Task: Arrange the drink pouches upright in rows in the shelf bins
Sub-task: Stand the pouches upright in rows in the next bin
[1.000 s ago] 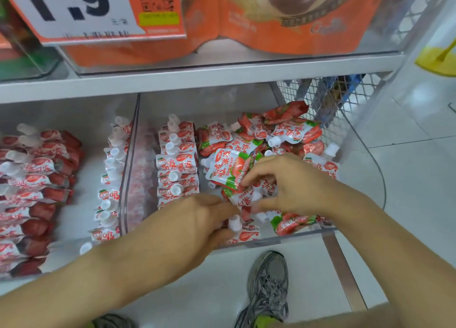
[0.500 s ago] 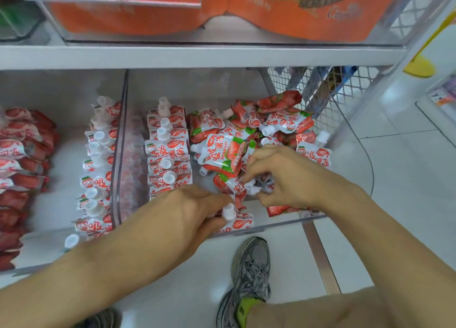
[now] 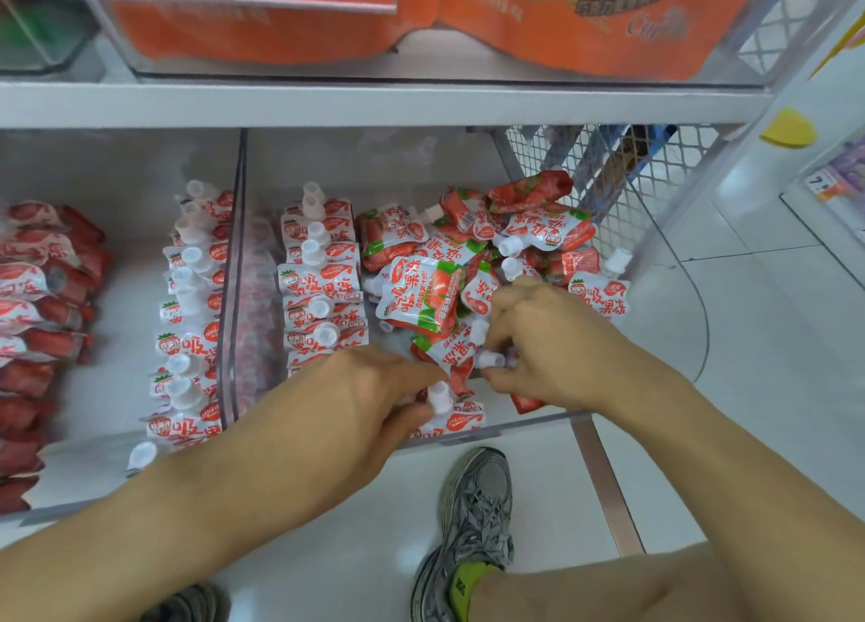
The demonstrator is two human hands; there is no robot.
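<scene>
The left hand (image 3: 355,401) pinches a red-and-white strawberry drink pouch with a white screw cap (image 3: 447,415) at the near front wall of the clear plastic shelf bin (image 3: 538,422), its cap pointing up. The right hand (image 3: 547,340) curls its fingers around another soft pouch (image 3: 456,354) lifted from the jumbled heap of pouches (image 3: 491,256) on the right of the bin. On the left of this bin a finished upright row (image 3: 318,284) runs from near to far.

To do this step well, I judge it best to stand the held pouch on its base against the front wall, cap up, and steady it with the left hand while the right brings the next one tight behind it, so the floppy foil does not slump into the heap.

The bin sits on a white metal shelf (image 3: 374,101); a neighbouring bin (image 3: 117,443) to the left holds more pouches. Beyond the wire-mesh side panel (image 3: 608,176) lies pale floor tile (image 3: 772,340), and a grey sneaker (image 3: 477,504) stands below.
</scene>
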